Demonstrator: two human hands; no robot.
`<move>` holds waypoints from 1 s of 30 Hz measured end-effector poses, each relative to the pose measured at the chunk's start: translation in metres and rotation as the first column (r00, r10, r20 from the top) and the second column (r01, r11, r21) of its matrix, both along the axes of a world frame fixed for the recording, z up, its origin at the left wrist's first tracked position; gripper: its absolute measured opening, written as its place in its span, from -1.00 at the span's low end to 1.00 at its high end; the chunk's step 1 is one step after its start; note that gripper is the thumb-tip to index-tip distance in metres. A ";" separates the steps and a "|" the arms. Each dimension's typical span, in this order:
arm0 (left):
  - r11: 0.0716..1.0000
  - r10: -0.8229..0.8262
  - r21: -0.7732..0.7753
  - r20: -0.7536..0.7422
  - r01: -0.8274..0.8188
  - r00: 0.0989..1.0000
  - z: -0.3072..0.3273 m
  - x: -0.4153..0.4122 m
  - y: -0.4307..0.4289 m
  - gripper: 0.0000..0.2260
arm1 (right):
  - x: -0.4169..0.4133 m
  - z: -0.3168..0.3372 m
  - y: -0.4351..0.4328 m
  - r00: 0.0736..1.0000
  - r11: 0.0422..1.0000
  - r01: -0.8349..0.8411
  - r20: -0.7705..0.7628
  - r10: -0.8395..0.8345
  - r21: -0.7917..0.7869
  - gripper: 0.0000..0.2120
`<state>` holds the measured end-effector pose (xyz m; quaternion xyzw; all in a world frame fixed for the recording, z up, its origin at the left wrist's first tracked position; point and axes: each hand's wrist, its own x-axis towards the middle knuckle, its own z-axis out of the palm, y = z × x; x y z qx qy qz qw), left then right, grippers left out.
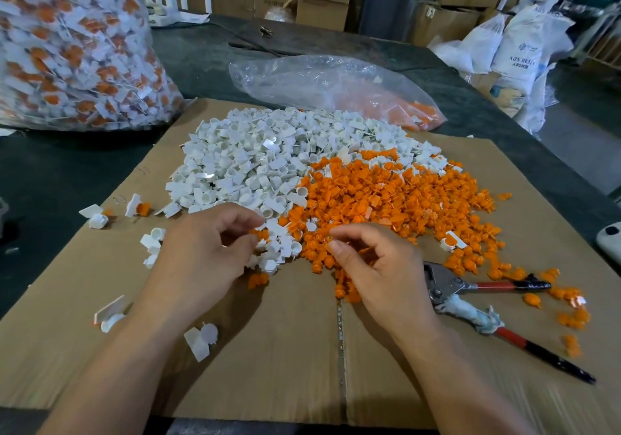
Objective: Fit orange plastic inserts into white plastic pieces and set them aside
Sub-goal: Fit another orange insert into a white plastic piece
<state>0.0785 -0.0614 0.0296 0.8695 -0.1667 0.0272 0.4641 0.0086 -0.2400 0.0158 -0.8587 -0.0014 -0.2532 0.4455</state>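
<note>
Step in hand: pick-up, ahead of a fit. Both hands work the near edge of the heaps on the cardboard sheet (268,350).

Left hand (215,246): fingers curled, thumb + forefinger tips close together where the white pieces (262,155) meet the orange. A bit of orange and white shows between the tips, but can't tell if it's gripped or just lying there.

Right hand (376,263): curled too, thumb + forefinger near-pinched over the fringe of the orange inserts (396,199). Can't tell if an insert is btwn them.

A few joined pcs (137,206) lie apart at the left of the sheet, so that looks like the set-aside spot. A big bag (67,48) of orange-and-white parts stands on the table beyond, and a clear bag (336,88) w/ more orange lies behind the heaps. Pliers (470,296) sit by the right wrist, untouched.

Next move, as I judge it: get one white pc in the left and one insert in the right, turn the white cup's opening toward the insert, line up, press home, then drop it left. The heaps are large, so the job is far from done. Watch for grabbing two at once from the tangled edge
</note>
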 end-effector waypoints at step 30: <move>0.861 -0.114 0.508 0.181 0.006 0.977 -0.006 0.007 -0.024 -0.69 | 0.021 0.005 -0.003 0.998 0.997 -0.002 -0.059 0.007 0.075 -0.74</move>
